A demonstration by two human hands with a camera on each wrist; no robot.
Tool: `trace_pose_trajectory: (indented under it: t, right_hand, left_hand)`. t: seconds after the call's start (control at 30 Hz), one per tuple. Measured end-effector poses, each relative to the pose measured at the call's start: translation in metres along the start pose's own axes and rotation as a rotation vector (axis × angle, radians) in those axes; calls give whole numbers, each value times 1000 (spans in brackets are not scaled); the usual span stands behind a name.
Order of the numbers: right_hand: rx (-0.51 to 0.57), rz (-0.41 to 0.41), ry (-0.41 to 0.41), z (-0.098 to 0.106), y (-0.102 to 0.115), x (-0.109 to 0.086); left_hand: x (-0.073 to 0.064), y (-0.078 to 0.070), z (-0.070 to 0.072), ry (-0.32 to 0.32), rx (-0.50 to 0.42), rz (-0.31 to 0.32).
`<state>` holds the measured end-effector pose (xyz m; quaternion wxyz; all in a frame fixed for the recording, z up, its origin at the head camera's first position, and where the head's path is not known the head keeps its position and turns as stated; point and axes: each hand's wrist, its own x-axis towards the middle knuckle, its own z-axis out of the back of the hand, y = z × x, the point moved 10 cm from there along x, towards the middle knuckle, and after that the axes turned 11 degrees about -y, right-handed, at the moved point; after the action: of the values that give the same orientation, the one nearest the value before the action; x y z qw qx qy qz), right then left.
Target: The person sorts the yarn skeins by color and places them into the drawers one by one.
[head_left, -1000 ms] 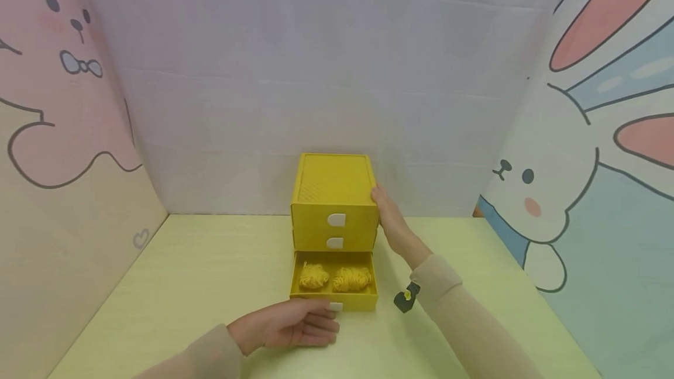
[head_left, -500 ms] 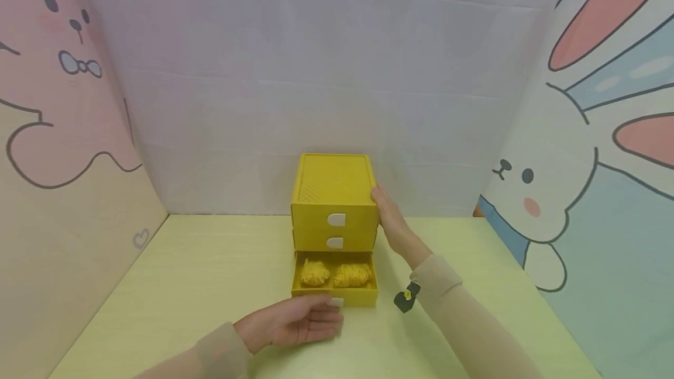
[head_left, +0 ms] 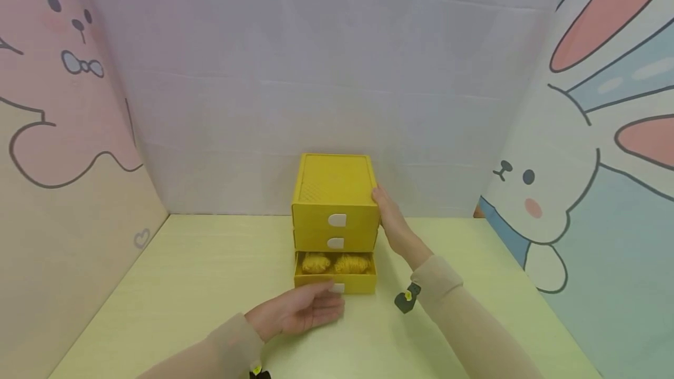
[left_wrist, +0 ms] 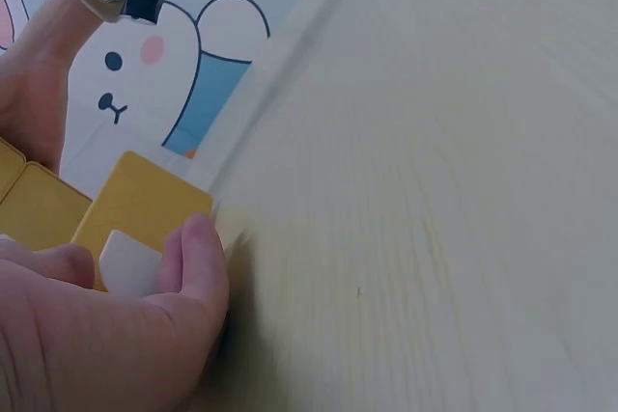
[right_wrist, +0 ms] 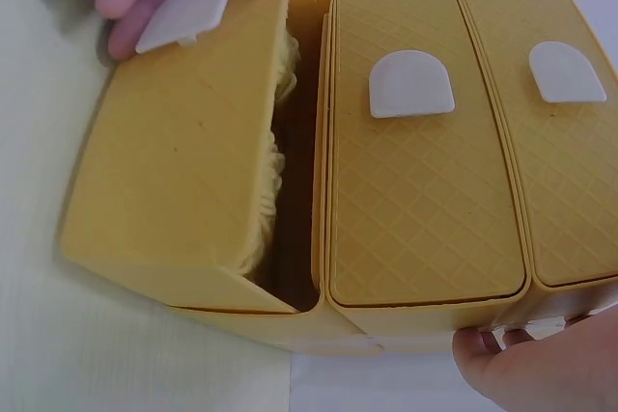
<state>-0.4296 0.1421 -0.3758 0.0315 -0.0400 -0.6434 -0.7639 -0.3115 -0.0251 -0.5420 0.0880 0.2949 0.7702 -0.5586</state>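
A yellow three-drawer cabinet (head_left: 337, 177) stands against the back wall. Its bottom drawer (head_left: 362, 284) is partly out and holds two bundles of yellow yarn (head_left: 351, 264). My left hand (head_left: 300, 310) is at that drawer's front, thumb by the white handle (left_wrist: 130, 265) and fingers extended below it, palm turned toward the drawer. Along the cabinet's right side rests my right hand (head_left: 396, 224), its thumb at the top edge. In the right wrist view, the two upper drawers (right_wrist: 430, 200) sit closed, each with a white handle.
The pale table (head_left: 210, 274) spreads around the cabinet. A white sheet (head_left: 326, 75) hangs behind, with a rabbit-print panel (head_left: 547, 192) on the right and a pink cartoon panel (head_left: 68, 121) on the left. Black wrist cameras (head_left: 407, 298) hang by the sleeves.
The bottom drawer has slid inward, carrying the yarn bundles farther under the cabinet. My left hand has moved forward with it. The right hand stays against the side.
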Motion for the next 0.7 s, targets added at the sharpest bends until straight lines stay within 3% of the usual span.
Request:
trace_pose_trajectory:
  t: [0.7]
  right_hand:
    - [7, 7, 4, -1, -1, 2]
  left_hand:
    - [29, -23, 4, -88, -11, -43]
